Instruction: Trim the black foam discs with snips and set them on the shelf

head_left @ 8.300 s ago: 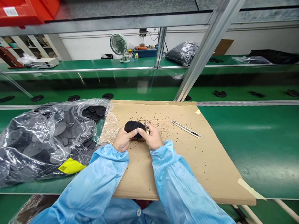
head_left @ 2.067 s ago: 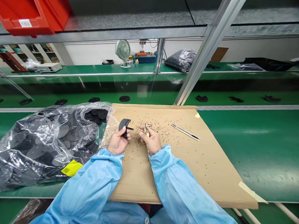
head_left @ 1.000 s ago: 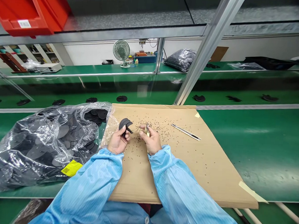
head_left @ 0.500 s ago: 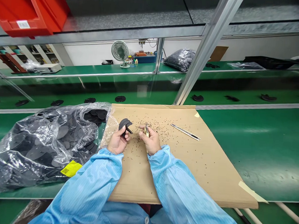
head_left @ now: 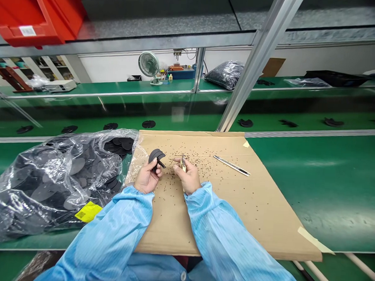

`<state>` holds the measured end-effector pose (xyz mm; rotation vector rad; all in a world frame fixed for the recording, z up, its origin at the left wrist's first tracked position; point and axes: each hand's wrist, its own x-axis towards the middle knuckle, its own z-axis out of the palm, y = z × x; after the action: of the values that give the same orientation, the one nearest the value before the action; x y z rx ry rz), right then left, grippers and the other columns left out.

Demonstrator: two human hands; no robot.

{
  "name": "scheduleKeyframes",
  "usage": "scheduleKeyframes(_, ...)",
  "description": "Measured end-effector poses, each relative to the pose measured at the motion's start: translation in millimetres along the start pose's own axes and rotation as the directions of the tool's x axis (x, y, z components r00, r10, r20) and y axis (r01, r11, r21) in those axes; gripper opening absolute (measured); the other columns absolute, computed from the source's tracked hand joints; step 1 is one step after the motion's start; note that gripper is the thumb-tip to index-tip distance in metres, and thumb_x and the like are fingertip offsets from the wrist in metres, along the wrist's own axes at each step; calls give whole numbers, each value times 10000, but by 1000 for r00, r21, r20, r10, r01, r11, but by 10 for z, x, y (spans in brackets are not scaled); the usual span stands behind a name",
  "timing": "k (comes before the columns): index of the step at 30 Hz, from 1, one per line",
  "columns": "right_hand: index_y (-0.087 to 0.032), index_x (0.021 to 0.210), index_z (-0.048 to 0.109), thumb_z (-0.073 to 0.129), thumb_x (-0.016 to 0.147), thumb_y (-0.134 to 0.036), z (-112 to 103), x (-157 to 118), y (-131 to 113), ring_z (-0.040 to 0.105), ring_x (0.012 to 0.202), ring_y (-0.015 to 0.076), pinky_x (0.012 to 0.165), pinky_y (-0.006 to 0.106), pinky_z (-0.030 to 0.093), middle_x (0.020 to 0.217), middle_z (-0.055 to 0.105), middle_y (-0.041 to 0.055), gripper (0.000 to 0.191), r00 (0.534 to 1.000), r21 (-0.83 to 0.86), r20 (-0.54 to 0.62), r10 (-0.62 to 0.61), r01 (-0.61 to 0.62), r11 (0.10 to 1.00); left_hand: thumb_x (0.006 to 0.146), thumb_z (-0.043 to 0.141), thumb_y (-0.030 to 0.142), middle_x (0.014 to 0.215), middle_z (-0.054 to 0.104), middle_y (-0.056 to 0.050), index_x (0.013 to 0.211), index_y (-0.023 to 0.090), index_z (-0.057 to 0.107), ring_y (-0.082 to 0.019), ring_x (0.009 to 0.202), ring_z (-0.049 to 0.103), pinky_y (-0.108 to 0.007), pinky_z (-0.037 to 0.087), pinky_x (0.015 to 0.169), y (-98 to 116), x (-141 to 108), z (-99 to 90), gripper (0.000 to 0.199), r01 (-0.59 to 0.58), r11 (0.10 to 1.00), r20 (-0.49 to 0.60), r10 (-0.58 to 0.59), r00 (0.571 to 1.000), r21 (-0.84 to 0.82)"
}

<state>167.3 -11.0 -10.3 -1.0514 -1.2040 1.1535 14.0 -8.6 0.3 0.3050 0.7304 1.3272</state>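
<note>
Left hand [head_left: 147, 178] grasps a fan of black pieces [head_left: 156, 155] over the cardboard's [head_left: 227, 217] far left part. Right hand [head_left: 189, 178], apart to the right, has fingers clenched around a small tool [head_left: 183, 167].

The left hand [head_left: 147, 179] holds a stack of pieces [head_left: 155, 155]; the right hand [head_left: 189, 178], just beside it, holds a hand tool [head_left: 183, 165]. Both grips are located above a cardboard sheet [head_left: 215, 224], with bits [head_left: 199, 159] scattered around and behind them. Right of the right-hand grip, on the sheet: a pen-like tool [head_left: 232, 165]. Left of the left-hand grip: a plastic bag [head_left: 96, 161] containing discs [head_left: 125, 142]. Behind both grips, beyond the sheet: a belt [head_left: 185, 119] bearing spaced piles [head_left: 149, 124]
</note>
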Motion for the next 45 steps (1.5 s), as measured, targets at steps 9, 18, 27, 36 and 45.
scheduleKeyframes(9, -187, 995, 622, 654, 723, -360, -5, 24, 44, 445, 578, 106, 602, 259, 397, 694, 537, -28, 324, 1000, 47, 20, 5, -6, 999, 741, 687, 182, 586, 543, 10, 780, 167, 510, -72, 455, 452, -189, 350, 450, -8, 18, 1, 181, 6, 1000, 11, -6, 1000, 14)
scheduleKeyframes(18, -191, 997, 630, 659, 722, -388, -18, 26, 15, 470, 587, 120, 594, 271, 412, 701, 547, -11, 339, 1000, 31, 6, 17, -17, 999, 728, 703, 185, 579, 540, 10, 751, 164, 519, -70, 450, 442, -190, 342, 446, -6, 18, 19, 186, 14, 1000, -13, -14, 1000, -1)
scheduleKeyframes(27, -185, 989, 617, 634, 739, -373, -22, -5, 11, 473, 578, 111, 560, 260, 396, 690, 538, -12, 314, 992, 93, -92, 90, -81, 992, 784, 646, 163, 574, 524, 19, 750, 176, 523, -67, 441, 441, -200, 334, 458, 7, -15, 28, 128, 16, 1000, -98, -14, 995, 21)
scheduleKeyframes(36, -182, 968, 630, 643, 736, -350, -2, -20, -91, 476, 586, 109, 594, 270, 413, 697, 566, -12, 286, 995, -16, -32, 92, -93, 996, 738, 697, 173, 581, 516, 12, 812, 164, 559, -71, 450, 432, -201, 331, 451, -37, 30, 94, 156, 13, 993, 38, -18, 999, 122)
scheduleKeyframes(45, -188, 978, 632, 669, 716, -379, -61, 43, -7, 485, 580, 98, 568, 252, 385, 707, 549, -29, 326, 995, 60, -24, 100, -98, 993, 711, 735, 180, 728, 598, 24, 885, 178, 569, -63, 550, 514, -196, 422, 515, -15, -5, 49, 241, -47, 996, 75, 41, 996, 80)
